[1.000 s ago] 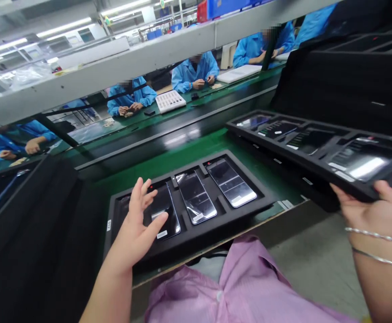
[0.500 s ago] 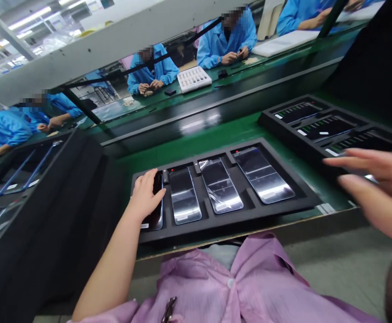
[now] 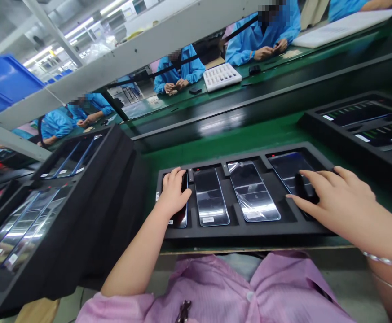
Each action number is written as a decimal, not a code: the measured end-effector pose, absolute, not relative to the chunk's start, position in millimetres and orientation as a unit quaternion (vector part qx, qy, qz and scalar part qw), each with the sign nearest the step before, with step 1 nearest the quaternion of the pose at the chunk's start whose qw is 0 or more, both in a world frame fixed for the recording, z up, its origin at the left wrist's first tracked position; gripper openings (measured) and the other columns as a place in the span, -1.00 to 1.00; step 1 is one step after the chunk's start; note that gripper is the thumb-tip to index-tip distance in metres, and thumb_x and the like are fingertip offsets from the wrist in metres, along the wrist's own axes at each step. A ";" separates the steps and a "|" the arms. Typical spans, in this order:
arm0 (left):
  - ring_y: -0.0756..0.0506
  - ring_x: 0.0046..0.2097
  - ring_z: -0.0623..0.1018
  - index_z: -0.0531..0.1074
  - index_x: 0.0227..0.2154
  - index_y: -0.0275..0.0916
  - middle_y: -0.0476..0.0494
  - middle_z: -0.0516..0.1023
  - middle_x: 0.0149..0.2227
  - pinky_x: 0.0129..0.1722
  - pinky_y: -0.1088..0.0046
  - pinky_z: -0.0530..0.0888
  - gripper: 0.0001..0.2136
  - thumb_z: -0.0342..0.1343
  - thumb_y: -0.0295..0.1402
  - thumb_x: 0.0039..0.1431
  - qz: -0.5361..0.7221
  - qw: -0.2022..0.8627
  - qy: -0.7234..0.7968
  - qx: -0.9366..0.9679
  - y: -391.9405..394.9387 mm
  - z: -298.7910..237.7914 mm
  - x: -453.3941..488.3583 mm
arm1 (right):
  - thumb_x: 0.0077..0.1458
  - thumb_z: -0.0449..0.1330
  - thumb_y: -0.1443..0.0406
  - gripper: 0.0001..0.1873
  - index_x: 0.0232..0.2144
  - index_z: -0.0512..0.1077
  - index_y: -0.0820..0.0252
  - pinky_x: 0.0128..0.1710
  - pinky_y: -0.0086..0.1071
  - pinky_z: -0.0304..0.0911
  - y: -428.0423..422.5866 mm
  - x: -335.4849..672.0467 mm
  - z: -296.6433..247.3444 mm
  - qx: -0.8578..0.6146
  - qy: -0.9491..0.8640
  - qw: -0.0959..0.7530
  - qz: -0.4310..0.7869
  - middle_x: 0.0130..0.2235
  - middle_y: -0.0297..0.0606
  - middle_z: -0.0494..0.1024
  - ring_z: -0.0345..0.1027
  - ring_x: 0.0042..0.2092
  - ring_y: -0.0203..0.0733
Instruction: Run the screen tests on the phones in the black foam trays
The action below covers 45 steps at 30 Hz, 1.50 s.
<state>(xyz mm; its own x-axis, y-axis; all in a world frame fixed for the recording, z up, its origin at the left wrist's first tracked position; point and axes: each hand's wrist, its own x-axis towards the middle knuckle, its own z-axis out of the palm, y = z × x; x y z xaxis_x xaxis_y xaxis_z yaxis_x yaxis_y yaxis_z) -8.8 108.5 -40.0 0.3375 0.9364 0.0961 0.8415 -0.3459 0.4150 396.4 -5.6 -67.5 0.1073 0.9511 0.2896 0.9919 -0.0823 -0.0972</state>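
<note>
A black foam tray (image 3: pixel 249 233) lies on the green bench in front of me, with several glossy phones in its slots. My left hand (image 3: pixel 173 194) covers the leftmost phone (image 3: pixel 181 218), fingers curled over its top and thumb against its right edge. The second phone (image 3: pixel 211 197) and the third phone (image 3: pixel 253 193), which has loose film at its top, lie untouched. My right hand (image 3: pixel 337 197) rests with spread fingers on the rightmost phone (image 3: pixel 288 170), thumb at its left side. A bracelet is on that wrist.
A tilted stack of black trays with phones (image 3: pixel 81 202) stands close on my left. Another loaded tray stack (image 3: pixel 317 121) is at the right. Behind runs a dark conveyor belt (image 3: pixel 249 107). Across it, people in blue coats work, with a white tray (image 3: pixel 222 76) near them. A blue bin (image 3: pixel 3 85) sits on the shelf.
My right hand let go of the tray it held at the right and came down onto the rightmost phone. My left hand dropped onto the leftmost phone and stays there.
</note>
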 end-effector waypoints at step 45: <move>-0.39 0.52 -0.05 0.20 0.37 -0.17 -0.26 0.08 0.48 0.48 -0.22 -0.19 -0.37 0.03 -0.42 0.21 0.091 0.172 0.442 0.876 119.9 -33.2 90.6 | 0.41 -0.05 -0.12 -0.32 0.22 0.38 0.30 0.18 0.06 0.41 2.1 312.0 -49.0 -0.576 -0.787 0.219 -0.034 0.17 -0.02 0.39 0.31 0.21 0.10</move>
